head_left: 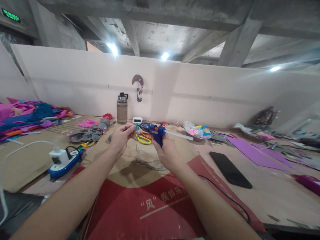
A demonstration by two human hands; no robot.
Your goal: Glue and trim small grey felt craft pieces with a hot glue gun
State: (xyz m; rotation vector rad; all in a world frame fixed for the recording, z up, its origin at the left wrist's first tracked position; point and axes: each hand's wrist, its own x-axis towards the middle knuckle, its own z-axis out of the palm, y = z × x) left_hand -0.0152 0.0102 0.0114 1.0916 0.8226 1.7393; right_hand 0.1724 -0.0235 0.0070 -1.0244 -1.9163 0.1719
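My right hand (167,151) is wrapped round the grip of a blue hot glue gun (153,128), held above the table with a clear glue stick (178,134) poking out of its back toward the right. The gun's nozzle points left at a small teal piece (136,127) pinched between the fingers of my left hand (120,138). Both hands hover over a sheet of cardboard with a red printed band (150,200). The gun's black cord (225,195) trails off to the right over the table.
Yellow-handled scissors (143,138) lie just behind the hands. A blue and white power strip (63,159) sits at left, a black phone (230,169) at right. A brown water bottle (122,108) stands by the white wall. Coloured felt piles (27,115) and purple sheets (257,154) lie around.
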